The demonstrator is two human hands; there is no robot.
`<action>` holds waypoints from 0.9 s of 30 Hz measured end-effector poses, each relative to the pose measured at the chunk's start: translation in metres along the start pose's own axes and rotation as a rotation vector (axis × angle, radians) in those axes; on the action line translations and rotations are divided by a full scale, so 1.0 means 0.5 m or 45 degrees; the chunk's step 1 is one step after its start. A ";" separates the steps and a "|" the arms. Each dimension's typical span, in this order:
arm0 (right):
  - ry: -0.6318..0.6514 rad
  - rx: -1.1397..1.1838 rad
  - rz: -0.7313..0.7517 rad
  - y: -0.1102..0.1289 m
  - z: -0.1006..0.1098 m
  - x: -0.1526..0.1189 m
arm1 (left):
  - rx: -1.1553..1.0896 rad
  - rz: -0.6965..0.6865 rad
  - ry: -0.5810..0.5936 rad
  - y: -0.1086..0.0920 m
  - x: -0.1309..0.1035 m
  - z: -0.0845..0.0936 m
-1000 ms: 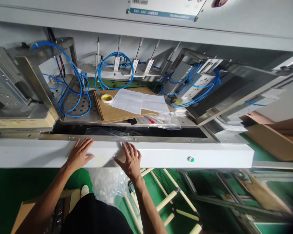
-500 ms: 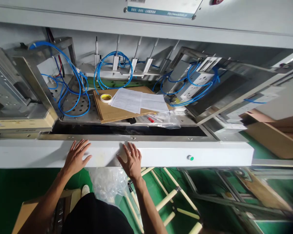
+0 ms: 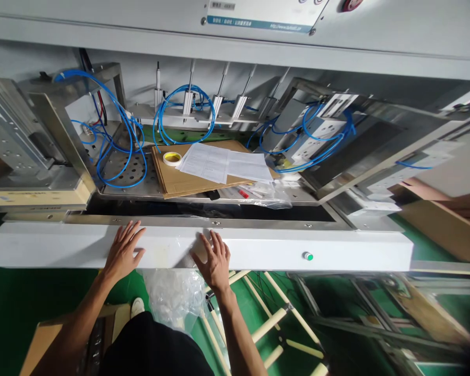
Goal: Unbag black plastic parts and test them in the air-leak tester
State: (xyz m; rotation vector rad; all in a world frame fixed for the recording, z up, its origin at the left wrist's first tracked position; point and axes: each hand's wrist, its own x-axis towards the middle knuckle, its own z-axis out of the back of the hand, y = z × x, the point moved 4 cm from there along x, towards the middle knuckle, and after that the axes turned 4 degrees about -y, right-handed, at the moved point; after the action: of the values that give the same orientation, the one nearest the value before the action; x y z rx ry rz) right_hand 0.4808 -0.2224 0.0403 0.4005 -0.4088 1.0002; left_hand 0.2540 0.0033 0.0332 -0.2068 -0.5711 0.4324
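Both my hands rest on the white front panel [image 3: 266, 248] of a large machine. My left hand [image 3: 123, 250] lies left of the panel's middle, fingers spread and nothing held. My right hand [image 3: 214, 261] lies nearer the middle, its fingers also apart and empty. Behind the panel, inside the machine, cardboard sheets [image 3: 172, 180] carry printed papers [image 3: 207, 162] and a roll of tape [image 3: 172, 159]. A clear plastic bag [image 3: 276, 196] with small items lies at their front right. On the panel, right of my hands, sits a green button [image 3: 308, 256].
Coiled blue air hoses [image 3: 186, 115] hang by several slim cylinders [image 3: 241, 102] at the back. A metal frame [image 3: 65, 125] stands at left. Below the panel are bubble wrap [image 3: 172, 297], a cream pipe rack [image 3: 270, 325] and a cardboard box [image 3: 49, 342]. Another carton [image 3: 434, 222] stands at right.
The view has shifted slightly, so the machine sits a little farther right in the picture. My hands stay spread on the panel; nothing has been taken hold of.
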 end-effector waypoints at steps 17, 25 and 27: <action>-0.225 0.171 0.041 -0.022 0.009 -0.004 | -0.208 0.308 -0.531 -0.054 -0.063 0.006; -0.309 0.365 -0.097 -0.044 0.034 -0.009 | -0.245 0.820 -0.806 -0.067 -0.232 -0.037; -0.379 0.387 -0.216 -0.053 0.059 -0.031 | -0.266 0.989 -0.711 -0.071 -0.276 -0.050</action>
State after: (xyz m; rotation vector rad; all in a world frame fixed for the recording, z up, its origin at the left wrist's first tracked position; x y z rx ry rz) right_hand 0.4920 -0.2613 0.0542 0.8512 -0.4820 0.8392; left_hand 0.1761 -0.0921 -0.0423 -0.5210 -1.0856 1.2067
